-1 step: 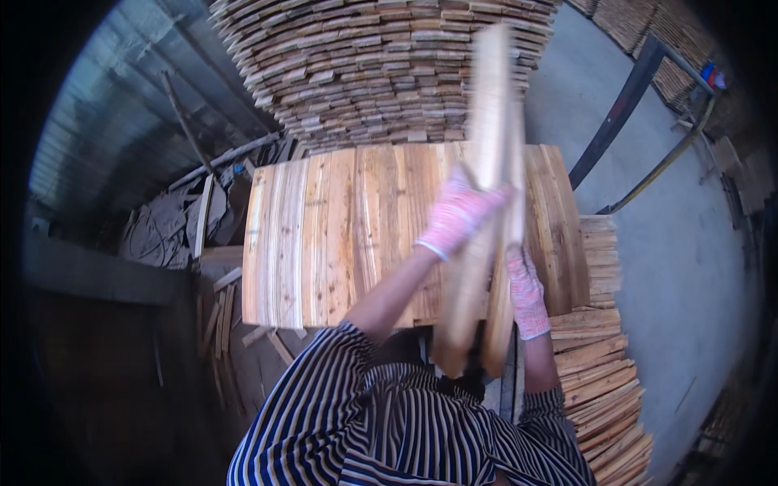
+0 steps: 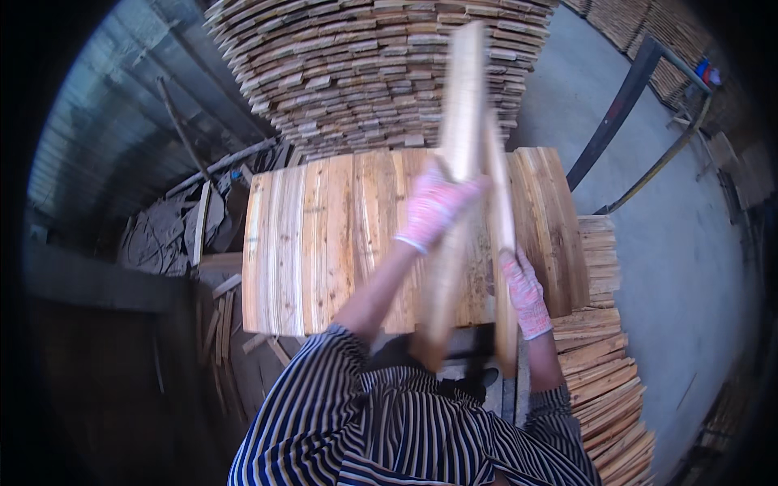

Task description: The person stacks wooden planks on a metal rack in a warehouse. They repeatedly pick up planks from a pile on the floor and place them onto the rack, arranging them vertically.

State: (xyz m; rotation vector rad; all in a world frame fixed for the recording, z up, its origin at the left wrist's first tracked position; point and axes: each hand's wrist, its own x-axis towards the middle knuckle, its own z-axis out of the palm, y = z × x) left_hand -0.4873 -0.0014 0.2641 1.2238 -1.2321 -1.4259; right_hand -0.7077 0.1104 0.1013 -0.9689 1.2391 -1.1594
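My left hand [image 2: 438, 206], in a pink knitted glove, is closed round a pale wooden board [image 2: 463, 105], blurred by motion. The board is tilted, its far end rising toward the stack behind. In a matching glove, my right hand [image 2: 527, 296] grips a second, narrower-looking board [image 2: 502, 219] by its right side. A gap shows between the two boards. Both are above a row of planks [image 2: 324, 235] laid side by side, and their near ends reach past its front edge toward my body.
A tall stack of boards [image 2: 389, 73] stands behind the row. More boards [image 2: 600, 364] are piled at the right, beside grey floor [image 2: 681, 267]. A dark metal post [image 2: 616, 113] leans at the right. Scrap wood [image 2: 223, 324] and crumpled sheeting [image 2: 166, 223] lie at the left.
My left hand and its board have moved to the left, widening the gap between the two boards. The right hand has barely shifted, and its board stands more upright.
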